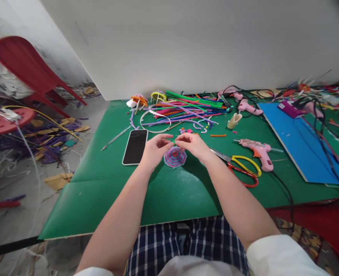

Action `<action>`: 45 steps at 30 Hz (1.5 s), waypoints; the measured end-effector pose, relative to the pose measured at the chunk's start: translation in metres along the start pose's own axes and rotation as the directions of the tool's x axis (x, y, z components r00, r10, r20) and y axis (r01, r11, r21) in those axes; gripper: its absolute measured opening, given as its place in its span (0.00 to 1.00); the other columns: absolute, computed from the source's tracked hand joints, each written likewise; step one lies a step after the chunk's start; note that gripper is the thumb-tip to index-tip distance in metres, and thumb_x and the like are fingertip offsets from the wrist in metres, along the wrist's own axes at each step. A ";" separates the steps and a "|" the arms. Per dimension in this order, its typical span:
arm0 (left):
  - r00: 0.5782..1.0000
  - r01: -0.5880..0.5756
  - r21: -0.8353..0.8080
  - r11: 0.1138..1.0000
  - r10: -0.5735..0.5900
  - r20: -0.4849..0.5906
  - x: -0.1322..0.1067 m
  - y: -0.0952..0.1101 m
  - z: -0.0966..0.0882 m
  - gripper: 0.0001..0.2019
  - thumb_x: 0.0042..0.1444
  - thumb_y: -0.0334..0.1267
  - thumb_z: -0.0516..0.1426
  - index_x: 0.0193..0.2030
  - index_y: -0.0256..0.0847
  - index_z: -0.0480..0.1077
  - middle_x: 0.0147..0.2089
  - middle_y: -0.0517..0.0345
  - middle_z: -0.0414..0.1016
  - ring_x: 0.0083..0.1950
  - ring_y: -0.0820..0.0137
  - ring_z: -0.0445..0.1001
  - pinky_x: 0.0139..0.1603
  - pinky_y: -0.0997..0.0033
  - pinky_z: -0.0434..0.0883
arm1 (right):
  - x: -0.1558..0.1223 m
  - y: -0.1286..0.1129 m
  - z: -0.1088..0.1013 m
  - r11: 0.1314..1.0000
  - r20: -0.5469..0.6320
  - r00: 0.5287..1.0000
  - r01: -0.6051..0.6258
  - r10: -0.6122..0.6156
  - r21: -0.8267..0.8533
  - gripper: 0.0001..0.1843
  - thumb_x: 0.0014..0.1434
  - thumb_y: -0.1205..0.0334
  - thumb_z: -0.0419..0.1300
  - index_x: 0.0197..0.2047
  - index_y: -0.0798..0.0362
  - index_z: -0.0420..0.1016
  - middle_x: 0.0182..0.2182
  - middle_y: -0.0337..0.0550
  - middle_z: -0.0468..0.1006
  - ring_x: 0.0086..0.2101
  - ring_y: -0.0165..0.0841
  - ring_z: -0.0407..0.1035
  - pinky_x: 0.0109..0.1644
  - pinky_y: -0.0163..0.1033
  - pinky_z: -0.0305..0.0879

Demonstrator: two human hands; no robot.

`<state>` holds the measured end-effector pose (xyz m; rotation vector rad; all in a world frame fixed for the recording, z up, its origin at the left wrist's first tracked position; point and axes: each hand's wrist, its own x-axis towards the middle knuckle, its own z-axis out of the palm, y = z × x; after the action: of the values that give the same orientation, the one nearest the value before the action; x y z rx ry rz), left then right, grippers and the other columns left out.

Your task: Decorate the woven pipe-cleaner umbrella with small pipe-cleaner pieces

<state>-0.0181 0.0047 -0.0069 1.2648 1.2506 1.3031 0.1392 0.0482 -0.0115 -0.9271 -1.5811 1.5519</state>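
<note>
My left hand (pixel 158 147) and my right hand (pixel 193 145) meet over the middle of the table, thumbs and fingertips pinched together. Between them is a small green piece (pixel 174 142), mostly covered by the fingers; it looks like a bit of pipe cleaner. Just below the fingertips lies a small octagonal umbrella shape (pixel 175 157) in pink, blue and purple rings. Small pipe-cleaner flowers (pixel 186 131) rest beyond my right fingers. To the left of my left hand is a phone (pixel 135 147) with a dark screen.
Scissors (pixel 241 165) with yellow and red handles lie beside my right forearm, near a pink glue gun (pixel 257 150) with a trailing cord. Pipe cleaners (pixel 186 109) are heaped at the back. A blue board (pixel 304 145) lies right, with a purple power strip (pixel 292 109).
</note>
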 end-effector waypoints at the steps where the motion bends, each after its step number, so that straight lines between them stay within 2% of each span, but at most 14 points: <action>1: 1.000 0.006 -0.013 1.000 -0.006 0.013 0.000 0.001 0.000 0.15 0.43 0.36 0.62 0.40 0.39 0.69 0.27 0.61 0.72 0.29 0.76 0.70 0.33 0.74 0.66 | 0.000 -0.001 0.000 0.999 -0.007 1.000 0.029 -0.029 -0.040 0.09 0.47 0.58 0.62 0.33 0.52 0.73 0.25 0.37 0.73 0.25 0.26 0.64 0.32 0.35 0.60; 4: 0.996 0.070 -0.074 0.995 -0.066 0.052 -0.001 0.002 0.000 0.18 0.44 0.35 0.61 0.43 0.41 0.63 0.27 0.62 0.72 0.29 0.76 0.70 0.31 0.75 0.65 | 0.000 -0.002 0.001 0.961 -0.006 0.984 0.172 -0.178 -0.215 0.09 0.46 0.60 0.62 0.34 0.49 0.75 0.29 0.39 0.74 0.29 0.29 0.66 0.34 0.37 0.61; 8: 0.985 0.161 -0.155 0.975 -0.149 0.085 -0.001 0.002 -0.002 0.20 0.44 0.33 0.61 0.44 0.41 0.59 0.26 0.64 0.72 0.26 0.77 0.69 0.30 0.76 0.64 | -0.001 -0.001 0.004 0.839 0.048 0.935 0.336 -0.350 -0.429 0.08 0.49 0.62 0.61 0.35 0.46 0.77 0.32 0.39 0.75 0.31 0.30 0.67 0.37 0.38 0.62; 11: 0.975 0.215 -0.220 0.952 -0.196 0.106 -0.001 0.003 -0.003 0.19 0.45 0.34 0.61 0.44 0.41 0.60 0.27 0.63 0.72 0.27 0.78 0.69 0.31 0.76 0.65 | -0.002 0.000 0.005 0.769 0.065 0.912 0.379 -0.406 -0.515 0.09 0.51 0.62 0.60 0.37 0.47 0.77 0.32 0.40 0.76 0.33 0.31 0.69 0.38 0.38 0.64; 18: 0.951 0.307 -0.379 0.873 -0.291 0.102 -0.001 0.003 -0.002 0.18 0.43 0.33 0.62 0.41 0.41 0.63 0.28 0.61 0.72 0.28 0.78 0.70 0.32 0.77 0.66 | -0.004 -0.001 0.009 0.644 0.015 0.847 0.416 -0.532 -0.642 0.09 0.52 0.62 0.59 0.36 0.55 0.77 0.33 0.45 0.78 0.35 0.31 0.70 0.41 0.37 0.66; 28: 0.927 0.359 -0.573 0.736 -0.355 0.125 0.001 -0.003 0.003 0.12 0.44 0.32 0.62 0.35 0.39 0.64 0.23 0.65 0.67 0.24 0.81 0.67 0.27 0.81 0.67 | -0.001 0.005 0.015 0.619 -0.019 0.805 0.440 -0.592 -0.651 0.06 0.53 0.64 0.59 0.33 0.53 0.76 0.31 0.41 0.78 0.33 0.28 0.71 0.40 0.34 0.66; 33: 0.934 0.340 -0.559 0.756 -0.342 0.105 0.000 -0.001 0.003 0.13 0.43 0.31 0.62 0.35 0.39 0.64 0.24 0.66 0.67 0.22 0.82 0.65 0.26 0.82 0.66 | -0.001 0.009 0.017 0.573 -0.016 0.770 0.460 -0.638 -0.678 0.08 0.54 0.64 0.58 0.36 0.53 0.76 0.32 0.41 0.78 0.34 0.28 0.70 0.42 0.34 0.65; 37: 0.939 0.323 -0.549 0.771 -0.334 0.084 0.000 0.001 0.003 0.13 0.43 0.31 0.63 0.34 0.39 0.63 0.25 0.66 0.68 0.22 0.83 0.65 0.26 0.82 0.66 | -0.003 0.008 0.018 0.529 -0.002 0.763 0.446 -0.646 -0.722 0.10 0.55 0.61 0.57 0.38 0.52 0.76 0.33 0.41 0.78 0.36 0.29 0.70 0.44 0.35 0.65; 45: 0.945 0.312 -0.563 0.765 -0.308 0.106 0.000 -0.001 0.005 0.14 0.42 0.32 0.63 0.34 0.40 0.62 0.25 0.65 0.69 0.24 0.80 0.67 0.26 0.82 0.64 | -0.005 0.004 0.020 0.526 -0.018 0.749 0.448 -0.662 -0.723 0.07 0.54 0.63 0.57 0.35 0.53 0.76 0.31 0.41 0.79 0.34 0.29 0.71 0.42 0.35 0.66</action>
<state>-0.0135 0.0052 -0.0082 0.5950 0.9021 1.2887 0.1244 0.0348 -0.0160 -0.8169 -1.9921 0.3085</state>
